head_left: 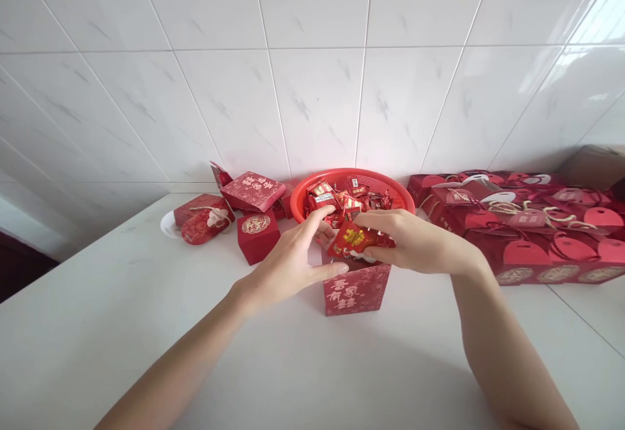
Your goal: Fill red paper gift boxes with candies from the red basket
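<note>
An upright red gift box (355,292) with pale characters on its front stands on the counter, its top partly hidden by my hands. Over its mouth my right hand (407,240) pinches a red packet (352,240) with gold characters between thumb and fingers. My left hand (288,257) is at the box's left side, thumb by the front rim and fingers spread beyond it; whether it touches the box I cannot tell. Just behind is a red plastic basket (352,175) with many small red-wrapped sweets (352,202).
Left of the basket lie a small red box (258,238), a flat patterned box (254,189) and a red pouch (208,222) by a white dish (169,225). Rows of red gift boxes (527,254) with rope handles fill the right side. A tiled wall (312,105) bounds the white counter (146,313).
</note>
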Action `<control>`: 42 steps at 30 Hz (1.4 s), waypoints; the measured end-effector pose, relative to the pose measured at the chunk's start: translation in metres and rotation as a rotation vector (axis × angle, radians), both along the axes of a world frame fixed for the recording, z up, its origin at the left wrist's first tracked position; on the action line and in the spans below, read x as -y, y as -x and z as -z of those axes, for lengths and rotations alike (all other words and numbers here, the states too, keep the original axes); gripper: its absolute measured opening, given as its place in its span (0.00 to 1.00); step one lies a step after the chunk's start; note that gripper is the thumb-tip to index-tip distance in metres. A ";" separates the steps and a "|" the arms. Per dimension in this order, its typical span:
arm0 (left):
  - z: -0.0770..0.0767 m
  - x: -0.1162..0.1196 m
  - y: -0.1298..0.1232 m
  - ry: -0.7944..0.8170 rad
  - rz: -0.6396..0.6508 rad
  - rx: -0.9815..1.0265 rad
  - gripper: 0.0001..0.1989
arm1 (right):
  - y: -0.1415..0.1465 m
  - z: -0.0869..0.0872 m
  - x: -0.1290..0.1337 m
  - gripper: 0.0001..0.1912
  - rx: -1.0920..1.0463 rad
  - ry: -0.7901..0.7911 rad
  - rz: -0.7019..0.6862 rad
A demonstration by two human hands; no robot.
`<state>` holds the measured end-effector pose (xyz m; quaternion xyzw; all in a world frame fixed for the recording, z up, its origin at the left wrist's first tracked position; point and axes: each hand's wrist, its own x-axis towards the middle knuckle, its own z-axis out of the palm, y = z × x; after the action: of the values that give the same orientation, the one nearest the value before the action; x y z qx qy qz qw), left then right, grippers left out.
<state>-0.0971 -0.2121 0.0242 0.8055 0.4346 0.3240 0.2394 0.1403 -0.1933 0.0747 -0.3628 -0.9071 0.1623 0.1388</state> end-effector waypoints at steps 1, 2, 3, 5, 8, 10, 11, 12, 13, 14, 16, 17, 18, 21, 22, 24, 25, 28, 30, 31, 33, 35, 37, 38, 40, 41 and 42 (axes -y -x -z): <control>0.000 0.000 0.000 0.006 0.006 0.009 0.42 | 0.002 0.001 0.001 0.09 0.021 -0.017 0.005; 0.000 0.000 0.000 0.011 0.009 0.015 0.42 | 0.003 0.002 0.003 0.10 0.047 -0.034 0.015; 0.000 0.000 0.000 0.014 0.009 0.018 0.43 | 0.004 0.002 0.004 0.11 0.074 -0.051 0.032; 0.000 0.000 0.000 0.019 0.008 0.015 0.43 | 0.005 0.003 0.008 0.10 0.123 -0.098 0.089; 0.000 0.001 0.000 0.024 0.007 0.004 0.44 | 0.006 0.002 0.012 0.10 0.162 -0.148 0.171; 0.000 0.001 0.000 0.018 0.005 -0.003 0.44 | 0.008 0.002 0.013 0.09 0.154 -0.153 0.164; -0.001 0.001 0.000 0.012 0.005 -0.005 0.43 | 0.010 0.002 0.013 0.09 0.147 -0.149 0.144; 0.000 0.001 0.000 0.005 0.005 -0.007 0.43 | 0.012 0.003 0.013 0.08 0.146 -0.146 0.121; 0.000 0.001 0.000 -0.001 0.004 -0.008 0.43 | 0.015 0.004 0.012 0.09 0.154 -0.140 0.103; 0.000 0.001 0.000 -0.004 0.002 -0.010 0.43 | 0.017 0.006 0.011 0.09 0.167 -0.132 0.088; 0.000 0.001 0.000 -0.005 0.000 -0.011 0.44 | 0.021 0.009 0.010 0.09 0.194 -0.112 0.067; 0.000 0.001 0.000 -0.004 -0.001 -0.014 0.44 | 0.022 0.010 0.009 0.08 0.198 -0.105 0.063; 0.000 0.001 0.000 0.000 -0.001 -0.018 0.43 | 0.022 0.010 0.009 0.08 0.192 -0.102 0.065; -0.002 0.002 0.000 0.013 0.004 -0.026 0.42 | 0.017 0.007 0.009 0.07 0.140 -0.108 0.084; -0.002 0.003 0.000 0.017 0.005 -0.027 0.42 | 0.014 0.005 0.009 0.07 0.119 -0.108 0.086; -0.003 0.003 0.000 0.019 0.002 -0.033 0.41 | 0.009 0.002 0.010 0.08 0.078 -0.106 0.086; -0.002 0.002 0.000 0.008 0.000 -0.039 0.41 | 0.007 0.000 0.010 0.08 0.060 -0.105 0.087; 0.002 0.000 0.000 -0.083 0.016 -0.055 0.35 | -0.001 -0.003 0.008 0.09 0.024 -0.100 0.122; 0.005 -0.001 0.000 -0.171 0.044 -0.055 0.31 | -0.007 -0.004 0.007 0.14 0.018 -0.081 0.165; 0.005 -0.002 -0.001 -0.214 0.054 -0.054 0.29 | -0.009 -0.004 0.007 0.17 0.021 -0.070 0.183; 0.005 -0.002 -0.001 -0.279 0.072 -0.063 0.28 | -0.014 -0.004 0.006 0.23 0.040 -0.051 0.208; 0.003 -0.001 -0.001 -0.305 0.091 -0.090 0.31 | -0.016 -0.003 0.004 0.22 0.084 -0.022 0.214; 0.001 -0.002 0.000 -0.289 0.095 -0.122 0.35 | -0.015 -0.002 0.002 0.13 0.140 0.019 0.206; 0.000 -0.003 0.001 -0.267 0.081 -0.129 0.36 | -0.014 -0.001 0.000 0.08 0.167 0.035 0.195; 0.001 -0.008 0.003 -0.202 0.042 -0.118 0.35 | -0.011 0.001 -0.005 0.02 0.195 0.035 0.178; 0.003 -0.011 0.003 -0.165 0.029 -0.102 0.32 | -0.009 0.003 -0.007 0.03 0.199 0.023 0.175; 0.005 -0.015 0.004 -0.132 0.024 -0.079 0.28 | -0.007 0.004 -0.009 0.03 0.199 0.010 0.175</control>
<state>-0.1009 -0.1974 0.0194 0.8369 0.4119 0.3169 0.1720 0.1475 -0.1844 0.0708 -0.4554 -0.8805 0.1174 0.0597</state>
